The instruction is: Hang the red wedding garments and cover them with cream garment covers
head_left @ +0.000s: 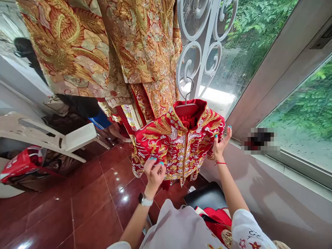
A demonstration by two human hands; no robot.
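Observation:
A short red jacket [168, 145] with dense gold and silver embroidery and a stand-up collar is in the middle of the head view. It hangs on a hanger with a metal hook [190, 88]. My left hand [155, 173] is at the lower front of the jacket, on the left. Its fingers are bent and slightly apart, with the tips near the embroidery; whether they touch the cloth I cannot tell. My right hand [221, 145] is beside the sleeve on the right, fingers spread and thumb against the cloth.
Large gold and red embroidered garments [145, 45] hang behind. White scrollwork [199, 45] stands by the window [293, 114]. A white chair [77, 136] and red bag [22, 164] are left. A black seat [204, 197] and red cloth [219, 216] lie close to my body.

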